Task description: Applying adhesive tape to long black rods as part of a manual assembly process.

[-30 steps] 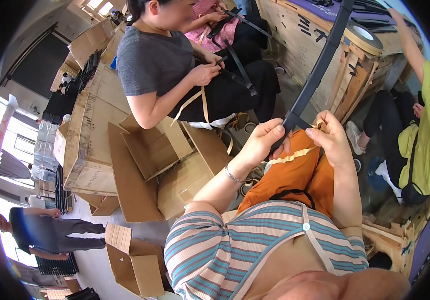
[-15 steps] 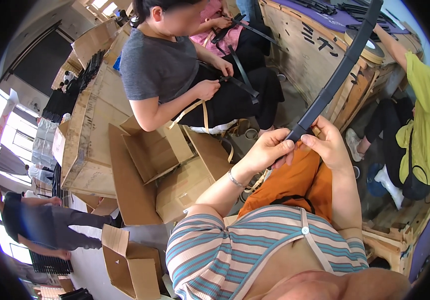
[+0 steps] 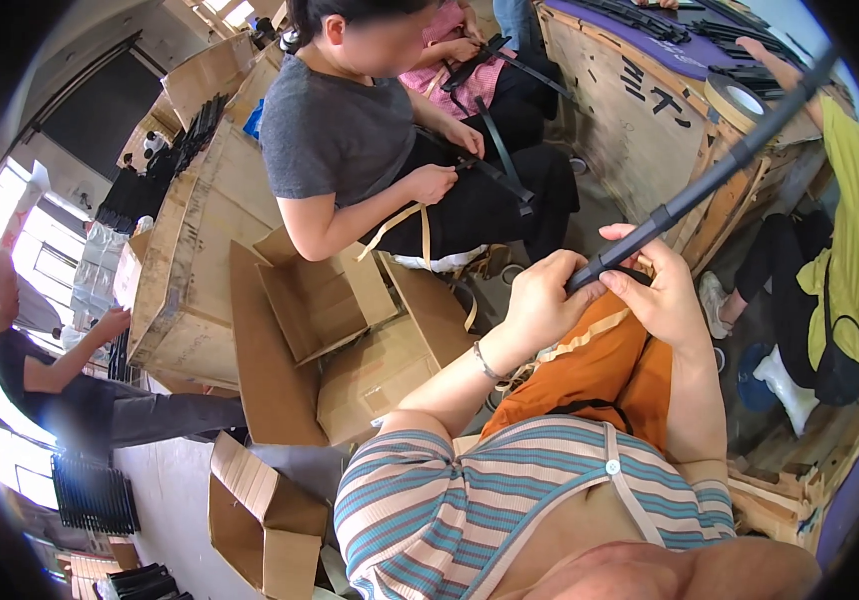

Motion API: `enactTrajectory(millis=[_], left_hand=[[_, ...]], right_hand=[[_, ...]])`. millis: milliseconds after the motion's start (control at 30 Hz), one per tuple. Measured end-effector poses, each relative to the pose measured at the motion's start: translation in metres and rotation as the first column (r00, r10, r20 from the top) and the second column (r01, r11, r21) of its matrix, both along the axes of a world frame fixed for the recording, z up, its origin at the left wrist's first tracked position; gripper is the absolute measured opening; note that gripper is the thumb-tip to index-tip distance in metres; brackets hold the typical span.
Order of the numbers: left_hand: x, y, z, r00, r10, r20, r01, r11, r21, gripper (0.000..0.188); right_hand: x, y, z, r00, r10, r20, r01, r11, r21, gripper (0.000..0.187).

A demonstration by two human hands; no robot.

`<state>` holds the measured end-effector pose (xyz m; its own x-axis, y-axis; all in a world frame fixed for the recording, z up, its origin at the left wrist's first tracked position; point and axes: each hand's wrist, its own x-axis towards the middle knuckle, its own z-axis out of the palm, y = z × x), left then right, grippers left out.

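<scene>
A long black segmented rod [image 3: 718, 178], with raised bands along it, slants up and right from my lap toward the upper right rim. My left hand [image 3: 548, 297] is closed round its near end, thumb and fingers gripping the tip. Close beside it, my right hand [image 3: 662, 288] pinches the rod between thumb and bent fingers, the index finger reaching over the far side. A small black piece shows by the right thumb, too hidden to make out. Beneath both hands are my orange trousers [image 3: 540, 395], with a pale tan strip [image 3: 587, 335] lying across them.
Open cardboard boxes [image 3: 275, 390] stand at my left. Ahead sits a co-worker [image 3: 335, 130] handling black straps. A wooden crate [image 3: 615, 120] at the upper right carries a tape roll [image 3: 736, 100] and black parts; a person in yellow [image 3: 855, 220] is at the right.
The rod has swung down to the right and turned about its length. My right fingers have spread further over it. At the far left, the standing person has raised a forearm.
</scene>
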<state>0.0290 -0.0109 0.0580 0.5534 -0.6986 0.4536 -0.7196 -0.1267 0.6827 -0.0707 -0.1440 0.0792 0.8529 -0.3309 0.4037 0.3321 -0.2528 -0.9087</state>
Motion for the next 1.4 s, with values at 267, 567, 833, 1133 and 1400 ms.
enactTrajectory(millis=[267, 567, 833, 1133, 1400], left_hand=[[0.002, 0.011, -0.004, 0.996, 0.059, 0.069, -0.041, 0.970, -0.240, 0.031], [-0.021, 0.011, -0.009, 0.997, 0.017, -0.076, -0.035, 0.972, -0.231, 0.027], [-0.005, -0.002, -0.008, 0.815, -0.081, -0.573, 0.009, 0.992, -0.127, 0.015], [0.002, 0.006, -0.001, 0.629, -0.290, -0.721, 0.252, 0.954, -0.164, 0.015], [-0.005, 0.007, 0.009, 0.565, -0.343, -0.750, 0.316, 0.930, -0.188, 0.034]], right_hand=[[-0.010, 0.015, 0.009, 0.993, -0.093, -0.075, 0.070, 0.962, -0.263, 0.037], [-0.014, 0.020, 0.000, 0.988, -0.059, -0.146, 0.062, 0.998, 0.018, 0.032], [-0.011, 0.020, 0.000, 0.922, -0.353, -0.162, 0.330, 0.932, -0.152, 0.023], [-0.021, 0.025, 0.001, 0.911, -0.371, -0.179, 0.365, 0.929, -0.066, 0.018], [-0.025, 0.024, -0.006, 0.925, -0.362, -0.118, 0.360, 0.932, -0.035, 0.022]])
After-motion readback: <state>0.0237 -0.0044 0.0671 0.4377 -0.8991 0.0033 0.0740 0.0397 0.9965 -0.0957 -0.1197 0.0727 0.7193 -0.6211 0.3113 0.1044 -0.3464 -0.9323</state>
